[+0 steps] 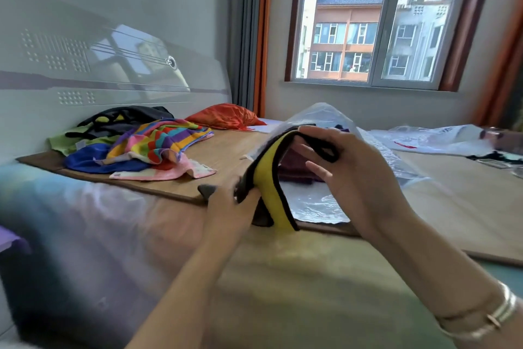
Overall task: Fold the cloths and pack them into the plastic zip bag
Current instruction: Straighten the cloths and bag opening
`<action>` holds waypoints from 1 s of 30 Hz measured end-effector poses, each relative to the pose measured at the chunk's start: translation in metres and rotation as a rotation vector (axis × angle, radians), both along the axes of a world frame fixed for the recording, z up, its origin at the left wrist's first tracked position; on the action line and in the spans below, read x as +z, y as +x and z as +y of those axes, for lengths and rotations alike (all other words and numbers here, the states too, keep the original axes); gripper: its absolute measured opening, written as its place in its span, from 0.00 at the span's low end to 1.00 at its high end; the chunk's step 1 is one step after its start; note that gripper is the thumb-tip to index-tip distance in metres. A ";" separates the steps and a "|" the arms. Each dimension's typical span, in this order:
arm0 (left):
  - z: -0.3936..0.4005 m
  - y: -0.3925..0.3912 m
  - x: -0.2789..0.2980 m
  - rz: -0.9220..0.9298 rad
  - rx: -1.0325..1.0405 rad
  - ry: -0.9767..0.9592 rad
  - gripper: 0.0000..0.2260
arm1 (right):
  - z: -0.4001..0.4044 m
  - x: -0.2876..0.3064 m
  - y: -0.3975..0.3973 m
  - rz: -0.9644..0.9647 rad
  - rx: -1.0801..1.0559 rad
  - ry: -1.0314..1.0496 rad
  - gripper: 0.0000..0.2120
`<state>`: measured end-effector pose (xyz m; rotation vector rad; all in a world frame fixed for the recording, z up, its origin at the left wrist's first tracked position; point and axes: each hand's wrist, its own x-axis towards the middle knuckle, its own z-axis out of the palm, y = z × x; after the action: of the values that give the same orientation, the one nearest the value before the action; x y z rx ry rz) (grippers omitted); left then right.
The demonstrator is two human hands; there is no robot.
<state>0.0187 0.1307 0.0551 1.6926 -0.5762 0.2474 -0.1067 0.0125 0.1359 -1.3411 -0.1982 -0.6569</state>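
A person on a bed (99, 221) holds a yellow cloth with black trim (268, 178) arched between both hands. The left hand (230, 211) clamps its lower end, blurred; the right hand (348, 176) pinches the upper black edge, fingers curled. Just behind lies the clear plastic zip bag (319, 204), a purple cloth (297, 169) inside. A pile of colourful cloths (147, 147) lies to the left on a wooden mat (220, 156).

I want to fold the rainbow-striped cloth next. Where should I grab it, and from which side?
Probably pinch the striped cloth at its free far-right corner, reaching in from the right. That corner lies flat on the wooden board with nothing on it; its left part is bunched over the blue cloth and pink towel.
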 end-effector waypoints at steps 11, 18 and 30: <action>-0.044 -0.081 0.022 -0.014 -0.454 0.063 0.12 | -0.032 -0.039 -0.056 0.490 -0.312 -0.223 0.26; -0.053 -0.080 0.017 0.005 -0.405 0.211 0.13 | -0.064 -0.050 -0.065 0.606 -0.453 -0.350 0.14; -0.065 -0.097 0.022 0.069 -0.574 0.393 0.13 | -0.083 -0.053 -0.061 0.517 -0.366 -0.094 0.05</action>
<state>-0.0786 0.0660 0.0775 1.8157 -1.0796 -0.3572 -0.1676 -0.0710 0.0829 -1.6092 0.4478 -0.5842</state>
